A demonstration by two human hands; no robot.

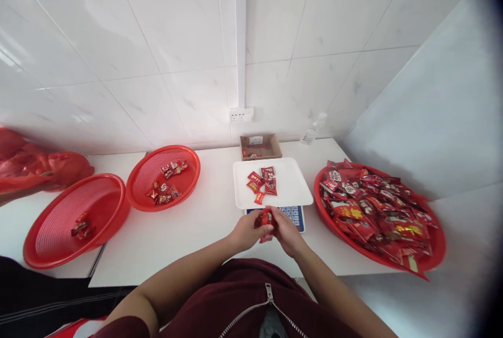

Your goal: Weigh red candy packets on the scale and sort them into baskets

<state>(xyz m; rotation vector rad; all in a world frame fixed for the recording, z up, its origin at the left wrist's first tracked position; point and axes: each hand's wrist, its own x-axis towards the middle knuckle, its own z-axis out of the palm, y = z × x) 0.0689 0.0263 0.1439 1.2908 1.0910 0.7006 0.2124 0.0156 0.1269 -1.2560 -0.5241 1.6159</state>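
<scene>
Both hands meet just in front of the scale (293, 216). The left hand (247, 232) and right hand (286, 230) pinch one red candy packet (266, 220) between their fingers, its long axis roughly upright. The scale's white tray (294, 183) carries several packets. The right red basket (434, 246) is heaped full; two left baskets (188, 175) hold a few.

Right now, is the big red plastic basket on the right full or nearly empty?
Full: the big red plastic basket is heaped with red sweet packets that cover its floor out to the rim.
</scene>
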